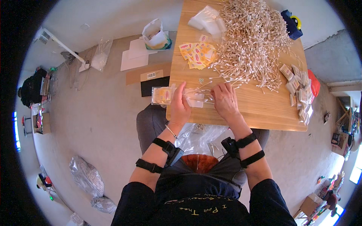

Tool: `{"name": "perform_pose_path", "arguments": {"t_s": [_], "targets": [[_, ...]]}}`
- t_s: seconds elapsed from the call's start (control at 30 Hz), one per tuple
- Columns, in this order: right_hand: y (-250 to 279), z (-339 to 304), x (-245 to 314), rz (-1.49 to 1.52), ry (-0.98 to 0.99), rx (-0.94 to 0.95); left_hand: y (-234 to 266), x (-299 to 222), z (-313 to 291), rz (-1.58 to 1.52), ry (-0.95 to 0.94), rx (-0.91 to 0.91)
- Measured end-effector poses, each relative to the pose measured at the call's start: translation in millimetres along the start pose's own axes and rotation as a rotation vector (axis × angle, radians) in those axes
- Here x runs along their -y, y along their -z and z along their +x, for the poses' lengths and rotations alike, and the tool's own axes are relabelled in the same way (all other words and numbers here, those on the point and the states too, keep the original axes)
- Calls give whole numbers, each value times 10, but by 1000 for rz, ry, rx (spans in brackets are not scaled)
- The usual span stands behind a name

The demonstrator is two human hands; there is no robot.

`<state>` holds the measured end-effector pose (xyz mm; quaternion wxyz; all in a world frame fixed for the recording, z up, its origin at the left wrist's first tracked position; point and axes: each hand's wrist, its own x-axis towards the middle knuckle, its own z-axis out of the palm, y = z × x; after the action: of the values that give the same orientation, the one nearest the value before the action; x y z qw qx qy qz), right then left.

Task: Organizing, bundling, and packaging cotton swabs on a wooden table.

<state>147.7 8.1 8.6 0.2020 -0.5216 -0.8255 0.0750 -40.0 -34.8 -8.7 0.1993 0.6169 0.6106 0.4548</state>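
Note:
Close to the table's near edge, a clear plastic bag [162,95] holds cotton swabs and a yellow card. My left hand [181,106] is closed on this bag, its thumb pointing away from me. To the right of that hand, loose cotton swabs [198,92] lie over a pale, clear sheet of plastic [195,102]. My right hand [225,98] has its fingers bent and pinched at the ends of these swabs; its fingertips are partly hidden. A large heap of cotton swabs [254,41] spreads just beyond my right hand.
Yellow printed cards [198,55] and clear empty bags [208,20] lie on the wooden table [264,109]. Filled swab packs [299,90] are piled at the right edge, near a red bag [313,83]. A dark tape dispenser [291,25] stands far right.

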Motion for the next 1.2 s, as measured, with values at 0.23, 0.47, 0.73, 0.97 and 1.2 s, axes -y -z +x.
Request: {"name": "perform_pose_path", "arguments": {"t_s": [0.23,0.47,0.73,0.97,1.2], "targets": [[88,18,71,51,60,-71,-3,-30,-3,-112,33,-3],[138,16,82,213,-5,-56,9,4,-15,-98,45,26],[67,-44,140,634,-219,-1,-17,10,-11,-129,66,32],[74,-73,126,761,-360,70,-11,22,6,-219,62,-41],[-5,-361,295,168,26,-29,-42,162,-10,-462,60,-70]]}}
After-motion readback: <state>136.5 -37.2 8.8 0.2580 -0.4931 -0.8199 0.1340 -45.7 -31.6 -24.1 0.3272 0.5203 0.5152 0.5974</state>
